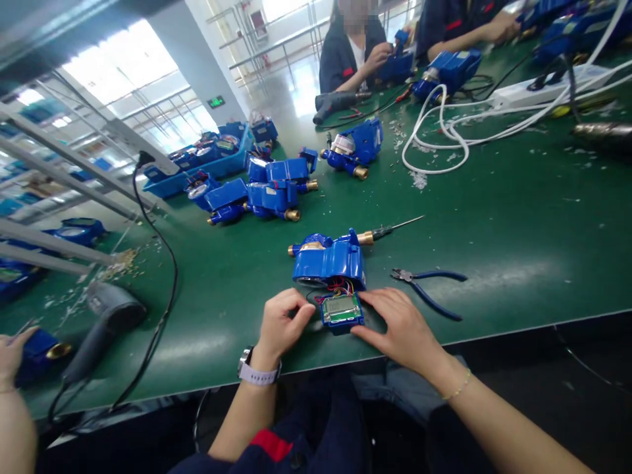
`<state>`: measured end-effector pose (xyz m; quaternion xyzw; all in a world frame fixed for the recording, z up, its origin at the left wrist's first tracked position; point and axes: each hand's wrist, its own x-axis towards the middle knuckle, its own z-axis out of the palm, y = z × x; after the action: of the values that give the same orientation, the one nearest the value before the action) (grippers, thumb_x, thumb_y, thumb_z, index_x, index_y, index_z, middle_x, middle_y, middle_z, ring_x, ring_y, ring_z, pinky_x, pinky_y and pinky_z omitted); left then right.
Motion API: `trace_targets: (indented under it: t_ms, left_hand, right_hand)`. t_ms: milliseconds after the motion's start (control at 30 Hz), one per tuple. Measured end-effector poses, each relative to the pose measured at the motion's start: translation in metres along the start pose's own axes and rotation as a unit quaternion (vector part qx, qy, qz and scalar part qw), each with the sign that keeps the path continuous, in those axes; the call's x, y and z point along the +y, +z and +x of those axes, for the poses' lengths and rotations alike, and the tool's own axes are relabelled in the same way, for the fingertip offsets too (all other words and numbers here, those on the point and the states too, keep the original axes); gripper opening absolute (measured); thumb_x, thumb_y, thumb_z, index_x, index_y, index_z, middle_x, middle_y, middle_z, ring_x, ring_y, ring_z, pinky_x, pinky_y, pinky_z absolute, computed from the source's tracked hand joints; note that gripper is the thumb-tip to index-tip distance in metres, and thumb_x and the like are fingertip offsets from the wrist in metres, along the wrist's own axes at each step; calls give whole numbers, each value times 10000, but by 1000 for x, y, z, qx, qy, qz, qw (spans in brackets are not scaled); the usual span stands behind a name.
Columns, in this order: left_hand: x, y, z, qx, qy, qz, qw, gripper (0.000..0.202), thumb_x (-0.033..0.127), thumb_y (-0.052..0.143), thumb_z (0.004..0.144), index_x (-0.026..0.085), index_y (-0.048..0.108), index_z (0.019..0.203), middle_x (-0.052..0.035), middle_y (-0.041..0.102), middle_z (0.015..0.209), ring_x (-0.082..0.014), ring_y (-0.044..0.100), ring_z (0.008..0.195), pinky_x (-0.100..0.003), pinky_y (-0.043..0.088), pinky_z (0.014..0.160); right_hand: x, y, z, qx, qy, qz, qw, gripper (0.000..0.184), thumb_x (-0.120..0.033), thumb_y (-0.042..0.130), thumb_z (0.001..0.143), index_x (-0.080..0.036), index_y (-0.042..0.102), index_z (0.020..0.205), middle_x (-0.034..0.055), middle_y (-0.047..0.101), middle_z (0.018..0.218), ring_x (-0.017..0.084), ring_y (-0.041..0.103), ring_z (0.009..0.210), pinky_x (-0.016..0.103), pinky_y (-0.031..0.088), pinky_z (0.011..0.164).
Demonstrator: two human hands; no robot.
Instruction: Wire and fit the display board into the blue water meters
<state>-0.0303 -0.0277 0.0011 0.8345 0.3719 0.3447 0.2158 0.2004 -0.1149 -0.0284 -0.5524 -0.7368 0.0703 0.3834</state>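
A small display module [342, 308] with a grey screen and green circuit board lies near the table's front edge. My right hand [402, 326] grips its right side between thumb and fingers. Just left of the module is my left hand [284, 322], its fingers curled in; what they may hold is hidden, though a thin dark wire shows close to the fingertips. Several coloured wires [343, 287] run from the module into a blue water meter [328, 262] with brass ends behind it. A thin-tipped screwdriver [395, 227] lies against the meter's right brass end.
Blue-handled cutting pliers [434, 280] lie right of the meter. More blue meters [271, 191] stand farther back, beside a blue crate [197, 172]. A heat gun [106, 316] and another person's hand [12, 355] are at left. White cables [444, 138] and a power strip [548, 85] occupy the back right.
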Motion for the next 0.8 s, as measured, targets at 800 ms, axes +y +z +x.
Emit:
trace_targets:
  t_ms: [800]
  left_hand:
    - [11,20,40,-342,-78,-340,872,391,417,514,944,174,584,1242,-114,623,1293,-251,605,1154,-413,462,1038]
  right_hand:
    - [1,-5,-2,30,62,47,997,608,-313,584,933,-154,358,1475,160,588,1292,280,606,1140,428,542,940]
